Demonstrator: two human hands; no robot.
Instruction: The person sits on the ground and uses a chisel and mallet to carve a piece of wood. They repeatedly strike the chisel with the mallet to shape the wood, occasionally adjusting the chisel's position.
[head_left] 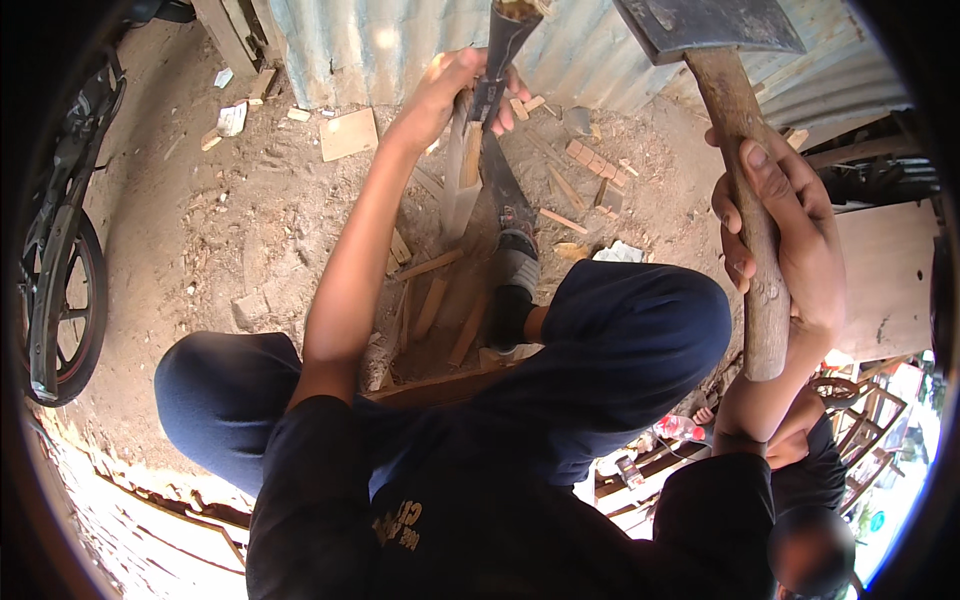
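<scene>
My right hand is raised on the right, fingers wrapped round the pale wooden handle of a hatchet. Its broad dark metal head points up toward the top edge. Up by the corrugated wall, my left hand is closed round a long tool with a dark tubular socket. Wood shows at the socket's top end. Below the hand, a flat grey piece with a wooden strip reaches toward the ground; I cannot tell whether it belongs to the same tool. My foot in a dark sandal is beside it.
A corrugated metal wall stands ahead. Wood offcuts and a flat board lie on the dirt. A motorbike is at the left. Another person is at the lower right, near a plywood sheet.
</scene>
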